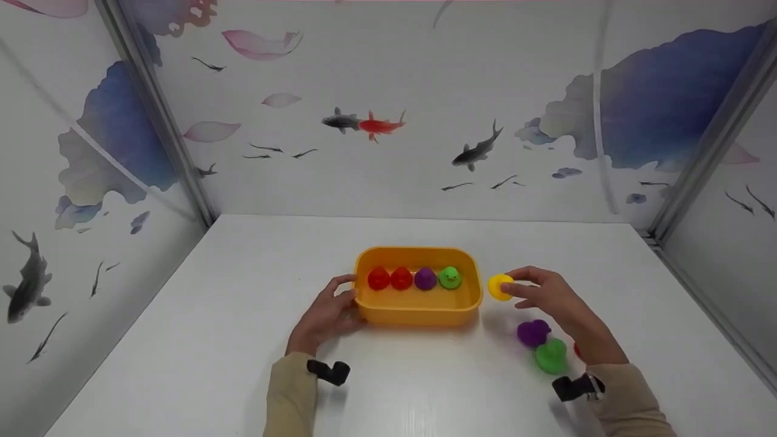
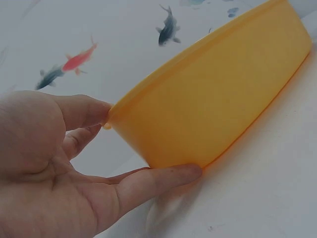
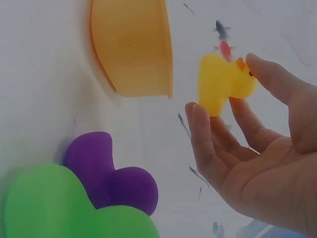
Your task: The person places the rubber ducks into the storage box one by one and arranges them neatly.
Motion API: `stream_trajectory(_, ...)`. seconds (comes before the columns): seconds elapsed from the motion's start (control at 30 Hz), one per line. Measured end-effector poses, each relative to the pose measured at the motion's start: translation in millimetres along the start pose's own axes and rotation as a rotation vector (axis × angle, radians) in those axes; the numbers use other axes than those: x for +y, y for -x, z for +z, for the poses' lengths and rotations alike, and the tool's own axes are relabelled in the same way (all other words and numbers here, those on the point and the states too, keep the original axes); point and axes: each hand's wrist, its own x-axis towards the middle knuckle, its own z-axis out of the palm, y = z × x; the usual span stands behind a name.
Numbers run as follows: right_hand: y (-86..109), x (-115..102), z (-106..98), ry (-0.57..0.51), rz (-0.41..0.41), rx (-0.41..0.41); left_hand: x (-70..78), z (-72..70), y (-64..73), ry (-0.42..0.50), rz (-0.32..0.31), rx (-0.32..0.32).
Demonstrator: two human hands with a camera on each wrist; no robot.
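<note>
A yellow-orange plastic tub (image 1: 419,317) stands on the white table. My left hand (image 1: 328,314) holds its left end, fingertips at the rim and thumb along the lower wall, as the left wrist view shows. In a row inside the tub sit two red toys (image 1: 390,278), a purple one (image 1: 425,279) and a green toy duck (image 1: 450,278) with a small face. Just right of the tub, my right hand (image 1: 549,295) pinches a yellow toy duck (image 3: 218,82) between thumb and fingers, raised off the table.
Below my right hand lie a purple toy duck (image 1: 533,333) and a green toy duck (image 1: 551,356), close together. Part of a red toy (image 1: 577,350) shows beside my right wrist, mostly hidden by it. Printed white panels (image 1: 413,194) enclose the table at the back and sides.
</note>
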Motion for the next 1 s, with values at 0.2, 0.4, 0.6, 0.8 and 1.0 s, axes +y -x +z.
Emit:
stream_trajectory(0.2, -1.6, -7.3, 13.7, -0.016, -0.018, -0.007, 0.2, -0.8, 0.9, -0.008, -0.008, 0.018)
stream_trajectory(0.4, -1.6, -16.3, 24.7, -0.045, -0.031, -0.015, 0.2, 1.0, 0.5, -0.011, -0.009, 0.01)
stream_trajectory(0.6, -5.4, -28.9, 37.5, -0.054, -0.059, -0.022, 0.4, 1.3, -0.5, -0.029, -0.016, 0.011)
stream_trajectory(0.8, -14.1, -39.0, 54.2, -0.079, -0.06, -0.052, 1.0, -0.1, -2.1, -0.024, -0.011, 0.028)
stream_trajectory(1.0, -22.3, -44.8, 68.9, -0.096, -0.046, -0.09, -0.5, -0.6, -3.2, -0.025, -0.009, 0.011)
